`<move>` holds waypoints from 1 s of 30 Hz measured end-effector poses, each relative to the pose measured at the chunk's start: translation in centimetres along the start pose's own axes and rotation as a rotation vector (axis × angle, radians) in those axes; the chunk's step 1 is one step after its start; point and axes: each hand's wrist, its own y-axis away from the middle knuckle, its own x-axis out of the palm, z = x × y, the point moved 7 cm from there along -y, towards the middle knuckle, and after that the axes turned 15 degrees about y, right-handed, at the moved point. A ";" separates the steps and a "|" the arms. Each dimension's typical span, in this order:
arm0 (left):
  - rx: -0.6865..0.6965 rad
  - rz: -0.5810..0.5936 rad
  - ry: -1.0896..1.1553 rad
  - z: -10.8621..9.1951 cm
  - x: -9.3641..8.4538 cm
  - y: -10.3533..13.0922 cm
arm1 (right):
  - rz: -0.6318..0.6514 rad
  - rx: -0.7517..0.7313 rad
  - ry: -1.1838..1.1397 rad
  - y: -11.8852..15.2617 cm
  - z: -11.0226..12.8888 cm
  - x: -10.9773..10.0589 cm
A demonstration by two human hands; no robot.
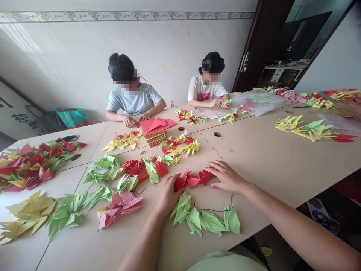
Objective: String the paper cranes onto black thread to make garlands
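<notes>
A short row of folded red paper cranes lies on the table between my two hands. My left hand curls around the left end of this row, its fingers partly covered by the paper. At the other end, my right hand rests with fingers stretched and apart, the fingertips touching the last red crane. Just below, nearer my body, a curved string of light green paper cranes lies with a dark thread showing between them.
Mixed crane strings and a big red, green and yellow heap lie to the left. A stack of red paper stands ahead. Two people sit across the table. Another person's hand is at far right. The table edge runs near my right arm.
</notes>
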 end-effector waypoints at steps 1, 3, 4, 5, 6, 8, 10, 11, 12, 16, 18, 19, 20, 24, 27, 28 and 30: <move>0.012 -0.001 -0.014 -0.1 0.0 0.0 | 0.002 -0.007 -0.006 -0.2 0.1 0.0; 0.035 -0.003 -0.043 -0.3 0.1 -0.2 | 0.008 -0.024 -0.021 -0.6 0.5 0.1; 0.046 -0.003 -0.056 -0.4 0.1 -0.2 | 0.013 -0.032 -0.029 -0.8 0.7 0.1; 0.057 -0.001 -0.067 -0.5 0.2 -0.3 | 0.019 -0.039 -0.037 -1.0 0.9 0.1; 0.067 0.002 -0.078 -0.6 0.2 -0.4 | 0.027 -0.044 -0.046 -1.2 1.1 0.2; 0.083 0.012 -0.097 -0.7 0.4 -0.5 | 0.046 -0.047 -0.066 -1.4 1.3 0.3; 0.095 0.025 -0.113 -0.8 0.5 -0.6 | 0.067 -0.038 -0.083 -1.5 1.4 0.4; 0.100 0.030 -0.119 -0.8 0.5 -0.6 | 0.076 -0.031 -0.089 -1.5 1.3 0.5; 0.104 0.033 -0.125 -0.8 0.5 -0.6 | 0.084 -0.021 -0.094 -1.4 1.3 0.5; 0.108 0.035 -0.137 -0.7 0.5 -0.6 | 0.101 0.017 -0.098 -1.1 0.8 0.6; 0.103 0.026 -0.142 -0.7 0.5 -0.6 | 0.104 0.022 -0.097 -0.9 0.7 0.6; 0.100 0.020 -0.144 -0.6 0.4 -0.6 | 0.103 0.018 -0.096 -0.8 0.6 0.6; 0.096 0.013 -0.146 -0.6 0.4 -0.6 | 0.098 0.010 -0.095 -0.8 0.6 0.5; 0.083 -0.008 -0.155 -0.5 0.5 -0.8 | 0.055 -0.064 -0.089 -0.9 1.1 0.0; 0.072 -0.022 -0.164 -0.5 0.7 -1.0 | 0.020 -0.160 -0.089 -1.6 2.2 -0.5; 0.069 -0.023 -0.166 -0.6 0.7 -1.2 | 0.009 -0.192 -0.088 -1.8 2.7 -0.6; 0.068 -0.016 -0.170 -0.9 0.9 -1.5 | -0.014 -0.239 -0.085 -2.3 3.5 -0.7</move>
